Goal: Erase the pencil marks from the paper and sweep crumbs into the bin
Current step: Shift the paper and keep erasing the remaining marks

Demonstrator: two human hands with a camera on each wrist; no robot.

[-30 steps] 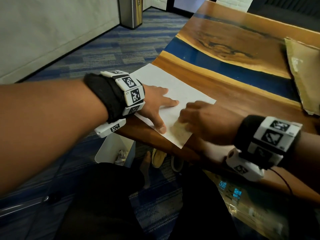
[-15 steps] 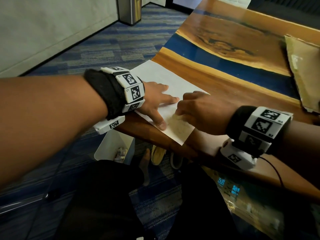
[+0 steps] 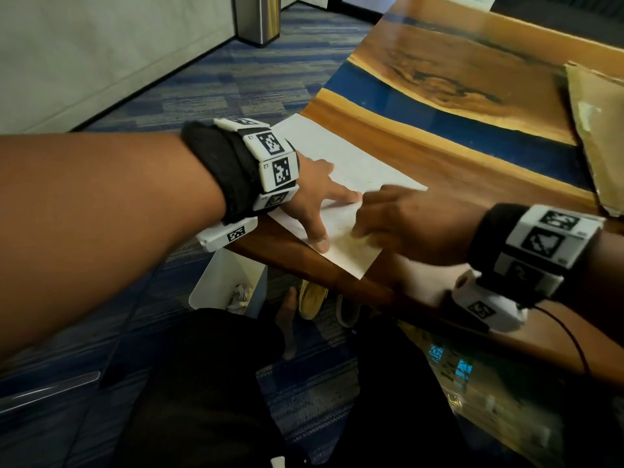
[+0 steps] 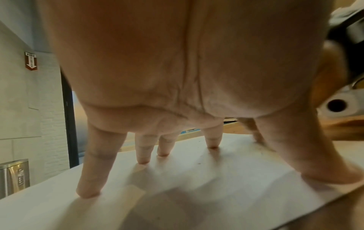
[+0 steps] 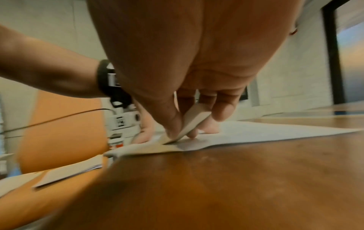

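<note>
A white sheet of paper (image 3: 347, 163) lies at the near edge of the wooden table (image 3: 472, 170). My left hand (image 3: 317, 201) presses on it with spread, straight fingers (image 4: 143, 152), pinning the paper (image 4: 177, 186). My right hand (image 3: 398, 217) pinches a white eraser (image 5: 189, 123) between thumb and fingers, its lower corner touching the paper (image 5: 256, 132) near the sheet's front corner. In the head view the eraser is hidden under the right hand. A small white bin (image 3: 226, 282) with crumpled scraps inside stands on the floor below the table edge.
A brown cardboard sheet (image 3: 594, 123) lies on the table at the far right. A steel trash can (image 3: 258, 18) stands by the wall at the back. Shoes (image 3: 314, 298) sit under the table. Blue carpet (image 3: 202, 89) covers the floor to the left.
My right hand with the eraser has rubbed back and forth over the paper's near corner. My left hand has stayed pressed on the sheet.
</note>
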